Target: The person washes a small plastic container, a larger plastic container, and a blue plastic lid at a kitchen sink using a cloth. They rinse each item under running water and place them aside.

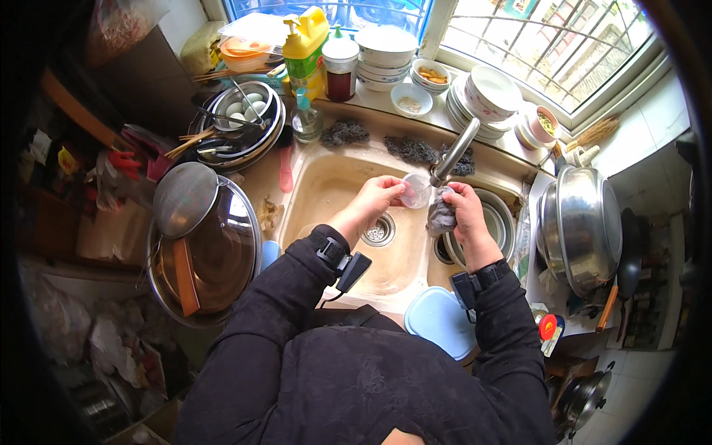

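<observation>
Over the sink [328, 194], my left hand [378, 194] pinches a small clear plastic cup or lid [416, 190] by its edge. My right hand [467, 214] grips a wet grey cloth [441, 214] just beside it. Right above both hands is the metal faucet [456, 150], its mouth close to the clear piece; I cannot tell whether water is running. The drain strainer [379, 230] shows in the basin below my hands. Nested metal bowls [503, 214] sit in the smaller right basin, partly hidden by my right hand.
Dark scouring pads [411, 149] lie along the sink's back rim. White bowls [386, 53] and a yellow detergent bottle [306, 50] line the sill. A pale blue lid [442, 322] rests at the front edge. Large metal pots stand at right [589, 222] and a lidded pan [233, 245] at left.
</observation>
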A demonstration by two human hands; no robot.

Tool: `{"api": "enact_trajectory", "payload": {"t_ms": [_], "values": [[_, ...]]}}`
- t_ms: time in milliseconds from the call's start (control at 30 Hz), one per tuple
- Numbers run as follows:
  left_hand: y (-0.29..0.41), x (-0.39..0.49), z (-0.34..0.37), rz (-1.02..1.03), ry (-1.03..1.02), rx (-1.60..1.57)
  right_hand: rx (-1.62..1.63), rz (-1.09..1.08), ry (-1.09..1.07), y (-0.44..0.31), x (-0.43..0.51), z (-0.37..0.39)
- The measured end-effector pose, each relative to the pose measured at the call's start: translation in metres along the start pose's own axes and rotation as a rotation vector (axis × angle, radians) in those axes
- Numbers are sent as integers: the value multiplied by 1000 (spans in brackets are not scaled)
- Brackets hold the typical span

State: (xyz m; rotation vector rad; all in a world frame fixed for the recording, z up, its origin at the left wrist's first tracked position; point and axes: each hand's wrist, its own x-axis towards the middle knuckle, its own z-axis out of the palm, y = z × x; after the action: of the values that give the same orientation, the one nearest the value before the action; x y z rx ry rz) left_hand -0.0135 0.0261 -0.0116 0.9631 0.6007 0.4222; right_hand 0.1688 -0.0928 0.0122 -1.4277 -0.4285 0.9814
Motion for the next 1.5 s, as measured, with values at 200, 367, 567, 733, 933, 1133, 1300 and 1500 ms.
{"api": "enact_trajectory", "payload": {"t_ms": [200, 367, 567, 733, 933, 1133, 1300, 1500], "values": [[-11, 3, 16, 25, -56, 21, -22, -187, -191, 7, -4, 26], [-18, 3, 11, 33, 5, -42, -39, -83, -402, 14, -19, 25], [-17, 4, 11, 185, 57, 130, -123, 14, -327, 16, 3, 9], [0, 0, 1, 234, 90, 276, -124, 92, -244, 12, 18, 1], [24, -19, -9, 240, 199, 645, -155, 175, -115, 7, 31, -9], [50, -47, -12, 200, 288, 932, -120, 187, -134, 3, 25, -8], [55, -60, -16, 205, 331, 889, -204, 194, -239, -3, 11, -1], [48, -64, -30, 240, 317, 741, -213, 194, -324, -9, -14, 14]]}}
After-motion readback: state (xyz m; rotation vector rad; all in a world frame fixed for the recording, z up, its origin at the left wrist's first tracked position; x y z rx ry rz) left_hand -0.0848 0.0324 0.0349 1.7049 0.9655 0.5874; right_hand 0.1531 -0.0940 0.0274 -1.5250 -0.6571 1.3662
